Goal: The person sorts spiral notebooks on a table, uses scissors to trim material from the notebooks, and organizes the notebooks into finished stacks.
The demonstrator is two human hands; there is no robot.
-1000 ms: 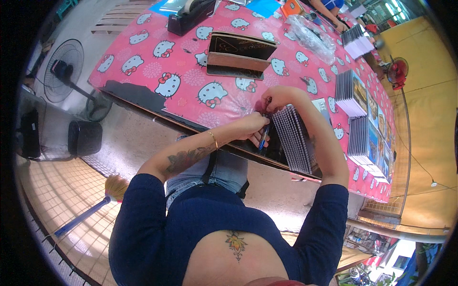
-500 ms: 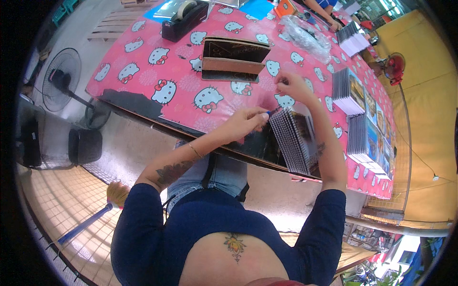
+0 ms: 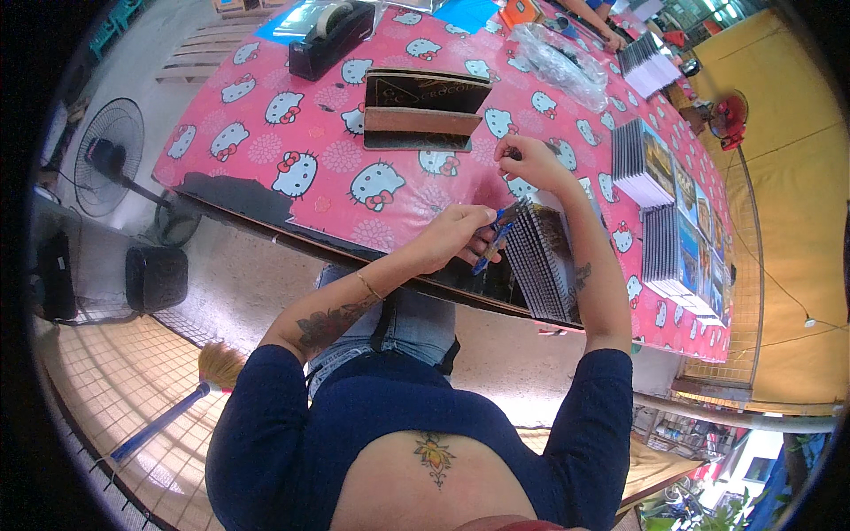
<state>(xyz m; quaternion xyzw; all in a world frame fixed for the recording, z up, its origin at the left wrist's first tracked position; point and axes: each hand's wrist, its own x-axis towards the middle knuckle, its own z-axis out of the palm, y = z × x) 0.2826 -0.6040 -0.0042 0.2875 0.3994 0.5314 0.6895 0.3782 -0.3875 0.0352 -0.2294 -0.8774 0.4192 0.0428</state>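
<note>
My left hand (image 3: 460,237) is closed around a small blue-handled tool (image 3: 493,243), which looks like pliers or nippers. The tool is beside the top corner of a stack of spiral-bound notebooks (image 3: 538,261) with dark coil bindings, at the table's near edge. Beyond that stack, my right hand (image 3: 534,165) is raised with its fingers curled in a pinch. Something dark shows at those fingertips, too small to name. My right forearm passes over the right side of the stack and partly hides the top cover.
A cardboard stand (image 3: 423,119) and a black tape dispenser (image 3: 332,40) sit on the pink patterned tablecloth (image 3: 336,186). Rightward are more notebook stacks (image 3: 642,164) and crumpled clear plastic (image 3: 562,66). Another person's hand (image 3: 613,42) is at the far side. A fan (image 3: 111,157) stands left.
The blue tool now shows much more below my left fingers, and that hand has turned slightly. My right hand stays pinched above the stack. The whole view has shifted a little.
</note>
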